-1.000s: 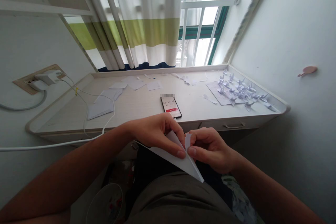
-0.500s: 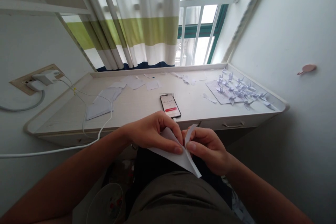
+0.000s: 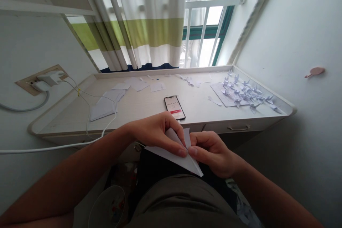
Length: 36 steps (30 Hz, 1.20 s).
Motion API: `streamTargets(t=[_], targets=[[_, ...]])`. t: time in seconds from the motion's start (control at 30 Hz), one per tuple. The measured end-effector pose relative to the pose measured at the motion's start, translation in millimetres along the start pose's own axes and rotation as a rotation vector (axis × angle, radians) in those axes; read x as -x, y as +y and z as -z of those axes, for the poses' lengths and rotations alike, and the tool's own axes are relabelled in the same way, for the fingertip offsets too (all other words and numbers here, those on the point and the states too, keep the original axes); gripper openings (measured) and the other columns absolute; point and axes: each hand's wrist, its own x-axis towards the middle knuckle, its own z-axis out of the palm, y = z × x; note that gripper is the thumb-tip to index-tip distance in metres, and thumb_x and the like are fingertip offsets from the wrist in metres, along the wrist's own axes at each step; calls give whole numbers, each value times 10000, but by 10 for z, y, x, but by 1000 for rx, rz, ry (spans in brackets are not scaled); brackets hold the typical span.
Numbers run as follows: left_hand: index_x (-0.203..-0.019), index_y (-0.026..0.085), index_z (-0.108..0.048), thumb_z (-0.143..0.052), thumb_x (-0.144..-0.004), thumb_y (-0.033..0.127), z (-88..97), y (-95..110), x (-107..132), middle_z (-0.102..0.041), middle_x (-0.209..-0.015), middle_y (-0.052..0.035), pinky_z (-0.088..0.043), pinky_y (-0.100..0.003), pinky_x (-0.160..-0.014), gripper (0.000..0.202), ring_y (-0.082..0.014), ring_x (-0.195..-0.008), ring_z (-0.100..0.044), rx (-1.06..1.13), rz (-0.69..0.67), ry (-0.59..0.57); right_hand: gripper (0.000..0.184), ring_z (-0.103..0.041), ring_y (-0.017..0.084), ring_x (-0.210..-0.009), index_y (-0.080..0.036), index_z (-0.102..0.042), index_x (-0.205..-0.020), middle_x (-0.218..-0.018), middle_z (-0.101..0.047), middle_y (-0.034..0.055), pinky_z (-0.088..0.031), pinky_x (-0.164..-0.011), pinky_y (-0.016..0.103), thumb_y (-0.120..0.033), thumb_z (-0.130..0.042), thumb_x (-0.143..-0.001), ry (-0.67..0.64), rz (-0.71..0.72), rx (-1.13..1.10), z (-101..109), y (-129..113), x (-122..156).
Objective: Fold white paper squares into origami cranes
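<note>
Above my lap, just off the worktop (image 3: 139, 105) edge, I log item one: a folded white paper sheet (image 3: 171, 150), pointed, held in both grips. Left hand (image 3: 156, 133) clenched on its upper fold; right hand (image 3: 211, 152) clenched on the narrow flap beside it. Item two, on the worktop: a smartphone (image 3: 174, 108) showing a timer, digits too blurred to read surely, red button beneath. Item three, far right: small paper cranes (image 3: 247, 94), clustered on a sheet.
</note>
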Motion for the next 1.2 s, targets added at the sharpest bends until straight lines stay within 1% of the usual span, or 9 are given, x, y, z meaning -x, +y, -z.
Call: streamTargets(t=[0.1, 0.2, 0.3, 0.47, 0.63, 0.7, 0.83, 1.03, 1.2], targets=[[-864, 135, -836, -860, -768, 276, -23, -22, 1, -774, -755, -74, -486, -176, -545, 172, -117, -623, -639, -17, -46, 26, 307, -319, 81, -567, -172, -540, -753, -660, -443, -35, -255, -502, 226, -341, -647, -987, 25, 34, 18, -17, 37, 21], [-874, 140, -838, -862, -764, 277, -42, -61, 9, -794, -797, -90, -515, -194, -581, 177, -132, -644, -668, -22, -93, 70, 320, -326, 97, -593, -183, -528, -768, -683, -452, -23, -262, -520, 242, -382, -632, -995, 77, 52, 53, -36, 85, 44], [-869, 145, -837, -859, -768, 274, -45, -92, 18, -797, -794, -89, -521, -197, -584, 166, -132, -634, -673, -39, -114, 81, 338, -337, 108, -609, -186, -528, -771, -689, -447, -19, -274, -535, 252, -420, -624, -996, 103, 41, 57, -48, 127, 65], [-878, 151, -835, -845, -788, 267, -40, -95, 33, -804, -829, -97, -552, -221, -660, 146, -158, -712, -711, -62, -123, 75, 380, -380, 103, -590, -175, -558, -743, -673, -482, -13, -301, -523, 240, -464, -658, -967, 148, -14, -7, -36, 151, 56], [-899, 154, -834, -847, -789, 315, -34, -106, 45, -806, -853, -102, -552, -234, -643, 195, -171, -714, -716, -68, -83, 93, 404, -530, 134, -600, -170, -596, -736, -679, -614, 36, -387, -506, 237, -506, -685, -941, 71, -43, -103, -8, 124, 38], [-898, 153, -833, -852, -785, 321, -26, -114, 45, -803, -845, -97, -541, -223, -618, 203, -161, -692, -705, -68, -68, 90, 372, -575, 139, -605, -159, -612, -759, -688, -651, 51, -408, -515, 237, -469, -691, -949, 45, -63, -151, -12, 112, 47], [-888, 138, -827, -861, -779, 317, -8, -112, 49, -789, -805, -89, -510, -199, -578, 213, -137, -652, -676, -54, -68, 88, 306, -601, 127, -597, -149, -614, -783, -685, -673, 51, -421, -536, 228, -373, -675, -983, 25, -77, -163, -33, 101, 70], [-881, 131, -814, -845, -804, 284, -13, -94, 68, -784, -822, -83, -511, -191, -617, 174, -127, -690, -676, -6, -95, 106, 269, -641, 135, -650, -133, -645, -944, -737, -710, 65, -470, -622, 246, -368, -570, -1052, 9, 31, -121, -47, 121, 68], [-870, 125, -800, -841, -812, 297, -48, -68, 52, -775, -813, -74, -513, -185, -607, 186, -123, -681, -675, 42, -80, 108, 282, -639, 134, -626, -126, -649, -971, -736, -716, 66, -457, -610, 250, -378, -557, -1058, 28, 27, -137, -45, 142, 66]])
